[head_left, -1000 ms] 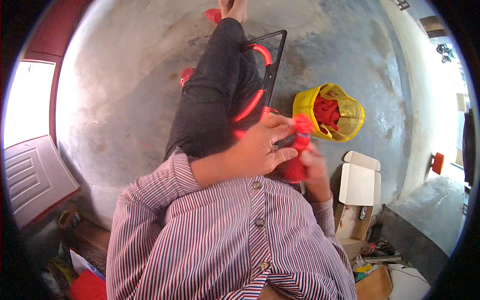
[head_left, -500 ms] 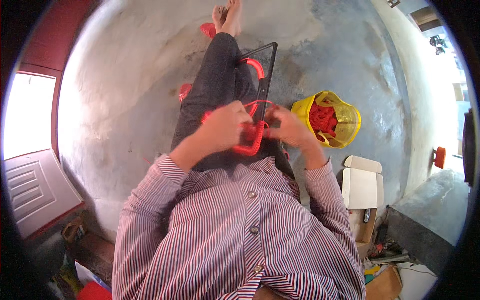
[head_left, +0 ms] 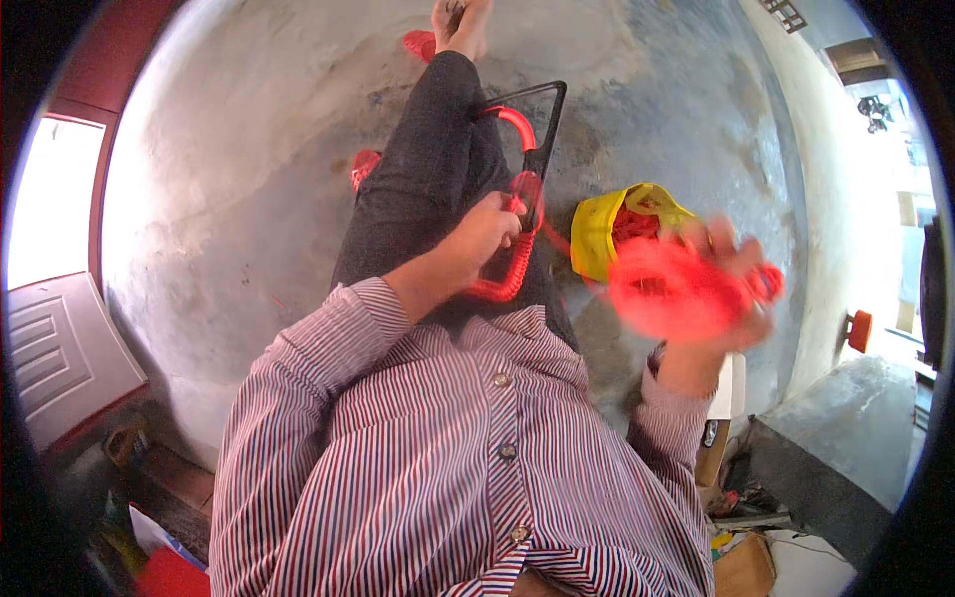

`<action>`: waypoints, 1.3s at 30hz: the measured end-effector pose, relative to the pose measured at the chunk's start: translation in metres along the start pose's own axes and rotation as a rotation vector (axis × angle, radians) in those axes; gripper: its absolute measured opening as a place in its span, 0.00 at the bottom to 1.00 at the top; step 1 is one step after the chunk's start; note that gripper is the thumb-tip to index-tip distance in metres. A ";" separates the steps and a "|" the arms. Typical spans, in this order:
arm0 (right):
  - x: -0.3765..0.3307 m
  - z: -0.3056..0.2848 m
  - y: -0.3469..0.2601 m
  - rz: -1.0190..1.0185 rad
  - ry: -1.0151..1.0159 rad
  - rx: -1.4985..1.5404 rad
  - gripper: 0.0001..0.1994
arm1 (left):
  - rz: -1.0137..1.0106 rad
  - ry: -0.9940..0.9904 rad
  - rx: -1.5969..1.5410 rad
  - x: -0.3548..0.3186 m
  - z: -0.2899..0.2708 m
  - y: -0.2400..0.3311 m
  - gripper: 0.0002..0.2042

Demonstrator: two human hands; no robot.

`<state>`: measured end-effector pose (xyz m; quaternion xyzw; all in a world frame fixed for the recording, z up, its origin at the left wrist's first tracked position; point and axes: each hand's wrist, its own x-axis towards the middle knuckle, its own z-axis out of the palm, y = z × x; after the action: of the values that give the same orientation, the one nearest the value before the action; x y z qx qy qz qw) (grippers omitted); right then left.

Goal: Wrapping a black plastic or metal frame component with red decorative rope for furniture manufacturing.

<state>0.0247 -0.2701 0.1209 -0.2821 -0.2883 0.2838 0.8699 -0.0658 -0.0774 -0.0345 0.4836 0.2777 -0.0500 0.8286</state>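
Note:
Across my lap lies a black frame (head_left: 544,149) with rounded corners. Red cord (head_left: 519,267) is wound tightly in coils round its near end, and more red wrapping covers its far curve. My left hand (head_left: 482,237) is closed at the middle of the frame, pinching the red cord there. Out to the right, my right hand (head_left: 741,261) grips a loose bundle of red cord (head_left: 665,294), smeared by motion. A strand runs from the frame toward that bundle, which hangs in front of the yellow container's near side.
On the floor at right stands a yellow container (head_left: 594,237) with red cord inside. An opened cardboard box (head_left: 734,388) lies near my right sleeve. Red slippers (head_left: 420,44) rest by my feet. A grey concrete ledge (head_left: 846,428) is at far right, a white panel (head_left: 70,348) at left.
My right hand has swung from the frame out to the right, carrying the red cord bundle. My left hand has shifted slightly and stays at the frame. The frame has barely moved.

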 end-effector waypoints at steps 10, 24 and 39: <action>-0.010 0.076 -0.040 0.101 -0.369 0.601 0.10 | -0.013 0.040 0.051 -0.004 0.005 -0.003 0.15; -0.025 -0.056 0.113 0.641 0.432 -0.737 0.08 | -0.049 0.049 0.042 -0.007 0.008 0.006 0.16; -0.037 -0.056 0.100 0.698 0.408 -0.258 0.03 | -0.060 -0.058 0.030 -0.001 -0.002 -0.001 0.17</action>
<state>0.0039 -0.2450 0.0052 -0.5197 -0.0307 0.4615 0.7184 -0.0674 -0.0761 -0.0355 0.4858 0.2674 -0.0930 0.8270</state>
